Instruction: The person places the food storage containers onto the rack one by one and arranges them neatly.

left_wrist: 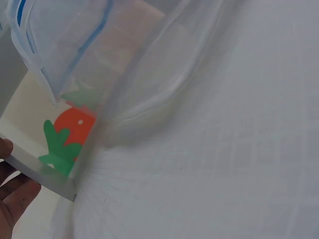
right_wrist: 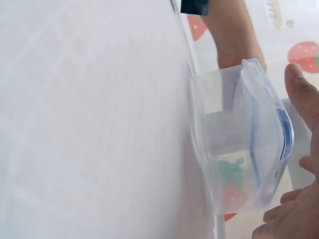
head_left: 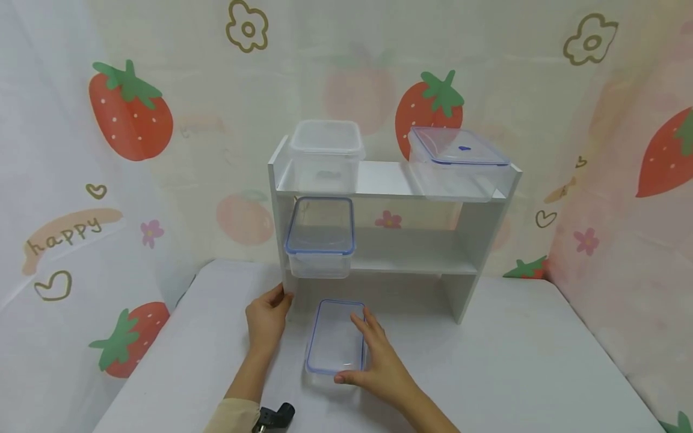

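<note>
In the head view, my left hand (head_left: 267, 320) pinches the lower front edge of the left side panel of a white two-tier shelf (head_left: 422, 251). The left wrist view shows the thumb and fingers (left_wrist: 21, 195) on either side of that panel edge. A clear plastic food container (head_left: 337, 337) with a blue-rimmed lid sits on the table before the shelf. My right hand (head_left: 385, 367) is at its right side, thumb and fingers spread. In the right wrist view, the thumb (right_wrist: 301, 92) stands apart from the container (right_wrist: 224, 134); whether the other fingers touch it, I cannot tell.
A second blue-rimmed container (head_left: 320, 231) stands on the middle shelf at left, jutting forward. On top are a white-lidded container (head_left: 327, 153) and a larger blue-rimmed one (head_left: 460, 162). A black device (head_left: 276, 416) is by my left forearm. Strawberry-print cloth (head_left: 206, 120) hangs behind.
</note>
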`<state>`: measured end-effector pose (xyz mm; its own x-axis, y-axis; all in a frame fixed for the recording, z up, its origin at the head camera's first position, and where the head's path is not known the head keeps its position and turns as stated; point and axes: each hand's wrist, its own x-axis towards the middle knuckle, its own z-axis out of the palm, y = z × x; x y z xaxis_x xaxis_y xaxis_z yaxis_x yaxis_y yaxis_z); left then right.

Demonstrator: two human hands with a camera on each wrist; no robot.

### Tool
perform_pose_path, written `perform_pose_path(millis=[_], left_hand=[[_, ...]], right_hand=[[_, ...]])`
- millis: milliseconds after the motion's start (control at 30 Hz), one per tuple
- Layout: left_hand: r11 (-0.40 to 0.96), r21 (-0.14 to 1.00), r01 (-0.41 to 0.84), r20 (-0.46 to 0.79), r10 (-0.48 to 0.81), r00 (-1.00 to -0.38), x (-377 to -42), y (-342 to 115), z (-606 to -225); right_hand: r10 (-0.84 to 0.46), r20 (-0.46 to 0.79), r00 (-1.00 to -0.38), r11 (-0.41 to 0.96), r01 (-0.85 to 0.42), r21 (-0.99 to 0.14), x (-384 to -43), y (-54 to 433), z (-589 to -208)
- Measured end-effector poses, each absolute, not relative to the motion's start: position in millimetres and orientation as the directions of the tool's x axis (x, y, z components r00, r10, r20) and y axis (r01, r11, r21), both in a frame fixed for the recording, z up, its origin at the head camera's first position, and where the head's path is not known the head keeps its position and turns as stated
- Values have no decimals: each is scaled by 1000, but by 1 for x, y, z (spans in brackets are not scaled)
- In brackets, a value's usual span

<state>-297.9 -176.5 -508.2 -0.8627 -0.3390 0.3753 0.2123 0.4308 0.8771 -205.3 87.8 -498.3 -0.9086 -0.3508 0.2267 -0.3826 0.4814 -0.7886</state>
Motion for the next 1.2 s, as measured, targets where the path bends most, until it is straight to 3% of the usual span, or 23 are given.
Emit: perform_pose_path(millis=[567,1200], left_hand=[[433,876,211,373,-332,-866,-297,-178,-509],[417,883,214,371,-342,-863,-299,-177,-509]], right_hand=[[-408,170,-897,520,-381,-764,-211,89,-518],[-405,215,-889,495,-410,-766,-215,86,-534]])
